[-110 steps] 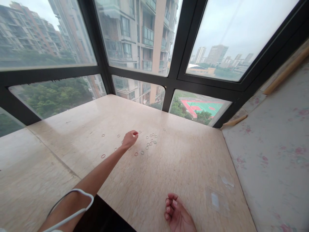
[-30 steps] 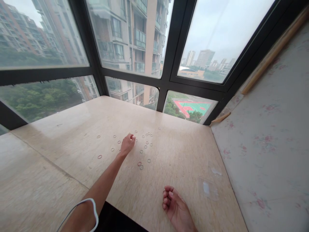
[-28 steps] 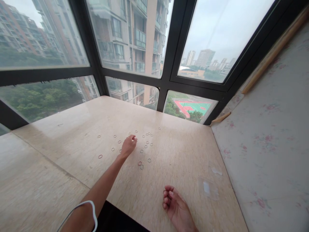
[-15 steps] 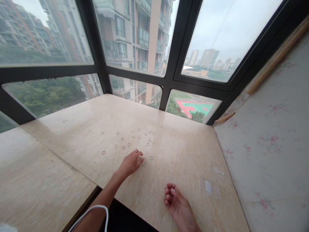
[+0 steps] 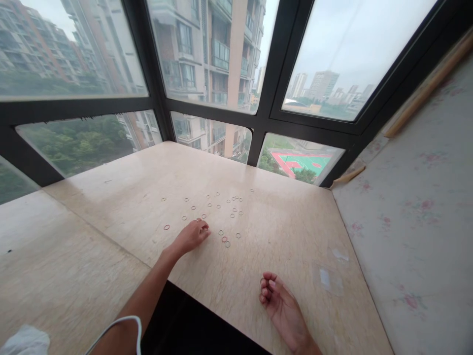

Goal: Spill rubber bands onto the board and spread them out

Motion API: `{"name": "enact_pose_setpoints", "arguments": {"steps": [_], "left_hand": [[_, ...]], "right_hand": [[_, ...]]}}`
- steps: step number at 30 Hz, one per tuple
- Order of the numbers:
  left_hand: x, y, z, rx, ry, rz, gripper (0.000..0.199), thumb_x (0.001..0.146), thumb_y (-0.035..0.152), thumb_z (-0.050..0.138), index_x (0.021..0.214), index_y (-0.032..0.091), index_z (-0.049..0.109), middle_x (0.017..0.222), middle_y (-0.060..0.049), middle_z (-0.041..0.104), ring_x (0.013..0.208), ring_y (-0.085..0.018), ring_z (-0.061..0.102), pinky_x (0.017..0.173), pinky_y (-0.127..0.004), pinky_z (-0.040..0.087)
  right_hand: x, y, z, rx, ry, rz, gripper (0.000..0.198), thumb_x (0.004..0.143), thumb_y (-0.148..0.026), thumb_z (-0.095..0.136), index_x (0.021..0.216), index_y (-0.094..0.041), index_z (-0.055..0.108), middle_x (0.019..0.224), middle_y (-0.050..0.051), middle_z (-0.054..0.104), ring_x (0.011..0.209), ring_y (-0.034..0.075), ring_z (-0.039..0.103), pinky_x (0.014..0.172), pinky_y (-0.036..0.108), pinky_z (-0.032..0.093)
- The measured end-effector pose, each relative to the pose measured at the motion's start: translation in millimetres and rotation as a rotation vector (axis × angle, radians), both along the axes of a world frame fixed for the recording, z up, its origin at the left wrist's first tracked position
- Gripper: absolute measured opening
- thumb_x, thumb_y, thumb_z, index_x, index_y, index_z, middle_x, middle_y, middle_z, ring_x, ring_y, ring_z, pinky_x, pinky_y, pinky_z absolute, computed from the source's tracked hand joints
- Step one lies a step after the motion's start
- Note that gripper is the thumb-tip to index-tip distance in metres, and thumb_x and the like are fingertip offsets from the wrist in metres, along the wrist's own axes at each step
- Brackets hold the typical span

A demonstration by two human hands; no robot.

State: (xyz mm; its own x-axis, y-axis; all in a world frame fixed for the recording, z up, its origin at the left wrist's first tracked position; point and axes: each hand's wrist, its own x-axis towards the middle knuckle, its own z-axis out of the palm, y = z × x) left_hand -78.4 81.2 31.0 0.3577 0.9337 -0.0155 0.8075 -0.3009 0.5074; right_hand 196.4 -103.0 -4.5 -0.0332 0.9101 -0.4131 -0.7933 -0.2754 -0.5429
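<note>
Thin rings lie scattered on the marbled tabletop. My left hand point(image 5: 192, 235) hovers low over them, palm down, fingers loosely bent with a gap near the thumb; nothing shows in it. Just to its right lie a grey ring point(image 5: 220, 232), a red ring point(image 5: 224, 239) and another grey ring point(image 5: 227, 244), the last two touching or overlapping. Left of the hand is a second red ring point(image 5: 166, 227). My right hand point(image 5: 279, 305) rests palm up near the front edge, fingers curled, with the dark edge of a thin ring point(image 5: 261, 281) showing at the fingertips.
The marbled tabletop point(image 5: 125, 207) runs back to dark-framed windows point(image 5: 258, 125). A clear plastic bag point(image 5: 327, 280) lies at right, near the flowered wall point(image 5: 410, 236). A white cable point(image 5: 138, 323) crosses my left forearm; white crumpled material point(image 5: 25, 341) lies bottom left.
My left hand has moved left and away from the near rings, uncovering a red ring and a grey ring. My right hand keeps its curled pose; the view has shifted slightly.
</note>
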Motion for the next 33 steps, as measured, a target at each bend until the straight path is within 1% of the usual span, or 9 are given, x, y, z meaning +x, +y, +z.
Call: {"name": "enact_pose_setpoints", "arguments": {"steps": [3,5,10,13,16,20,23,26,33], "left_hand": [[1.6,-18.4,9.0,-0.124,-0.155,-0.099,0.025,0.082,0.039,0.049,0.089,0.019,0.064,0.089,-0.006,0.065,0.079,-0.019,0.059,0.070,-0.028,0.044],[-1.4,-26.3,12.4,-0.117,-0.204,-0.077,0.026,0.081,0.040,0.050,0.088,0.019,0.064,0.086,-0.006,0.066,0.078,-0.019,0.059,0.070,-0.029,0.044],[-2.7,-35.9,2.6,0.037,-0.382,0.223,0.026,0.080,0.041,0.050,0.085,0.020,0.063,0.078,-0.003,0.065,0.068,-0.017,0.058,0.066,-0.029,0.046],[9.2,-44.4,-11.8,0.041,-0.606,0.425,0.031,0.080,0.044,0.050,0.093,0.018,0.061,0.073,-0.002,0.063,0.064,-0.016,0.058,0.060,-0.027,0.047],[22.3,-52.7,-25.1,0.063,-0.670,0.497,0.031,0.080,0.042,0.051,0.095,0.017,0.061,0.072,-0.002,0.063,0.063,-0.016,0.058,0.061,-0.027,0.047],[26.0,-55.0,-33.0,0.073,-0.695,0.516,0.030,0.081,0.042,0.051,0.094,0.018,0.063,0.074,-0.003,0.066,0.064,-0.017,0.061,0.062,-0.028,0.048],[22.0,-51.4,-33.7,0.066,-0.780,0.581,0.031,0.080,0.044,0.052,0.094,0.018,0.063,0.078,-0.004,0.068,0.069,-0.019,0.064,0.063,-0.028,0.050],[19.9,-48.2,-34.8,0.068,-0.789,0.591,0.029,0.080,0.043,0.053,0.092,0.018,0.063,0.076,-0.004,0.068,0.068,-0.018,0.064,0.061,-0.028,0.051],[21.5,-46.7,-40.0,0.074,-0.791,0.579,0.026,0.081,0.040,0.053,0.091,0.019,0.064,0.076,-0.004,0.069,0.069,-0.019,0.065,0.062,-0.028,0.051]], "right_hand": [[-0.6,-0.9,0.1,0.005,-0.012,-0.032,0.023,0.070,-0.018,0.077,0.091,-0.015,0.067,0.081,0.003,0.066,0.067,0.010,0.058,0.063,0.022,0.047],[-0.7,-0.8,0.4,-0.002,-0.012,-0.036,0.023,0.070,-0.018,0.077,0.091,-0.015,0.067,0.081,0.003,0.066,0.067,0.009,0.058,0.063,0.022,0.047],[-4.7,20.0,8.3,0.001,-0.160,0.066,0.022,0.070,-0.022,0.076,0.088,-0.015,0.066,0.078,0.002,0.065,0.065,0.010,0.058,0.062,0.024,0.046],[-11.8,62.2,17.3,0.108,-0.416,0.122,0.023,0.070,-0.028,0.072,0.088,-0.016,0.063,0.080,0.003,0.065,0.067,0.012,0.059,0.061,0.024,0.045],[-20.6,128.0,25.9,0.289,-0.971,0.154,0.023,0.079,-0.033,0.053,0.093,-0.016,0.059,0.087,0.006,0.066,0.074,0.015,0.062,0.065,0.028,0.048],[-33.3,223.9,31.7,0.353,-1.238,0.195,0.023,0.078,-0.024,0.048,0.096,-0.016,0.060,0.093,0.007,0.067,0.082,0.017,0.061,0.071,0.030,0.048],[-40.1,277.6,29.8,0.405,-1.449,0.252,0.016,0.079,-0.018,0.052,0.088,-0.017,0.065,0.093,0.007,0.068,0.092,0.020,0.060,0.085,0.034,0.044],[-42.6,311.0,24.5,0.449,-1.613,0.348,0.010,0.083,-0.020,0.057,0.084,-0.016,0.066,0.094,0.006,0.068,0.097,0.021,0.059,0.091,0.039,0.042],[-49.2,347.9,17.8,0.557,-1.771,0.429,0.025,0.091,-0.033,0.056,0.109,-0.016,0.060,0.115,0.007,0.060,0.102,0.020,0.058,0.089,0.043,0.047]]}}
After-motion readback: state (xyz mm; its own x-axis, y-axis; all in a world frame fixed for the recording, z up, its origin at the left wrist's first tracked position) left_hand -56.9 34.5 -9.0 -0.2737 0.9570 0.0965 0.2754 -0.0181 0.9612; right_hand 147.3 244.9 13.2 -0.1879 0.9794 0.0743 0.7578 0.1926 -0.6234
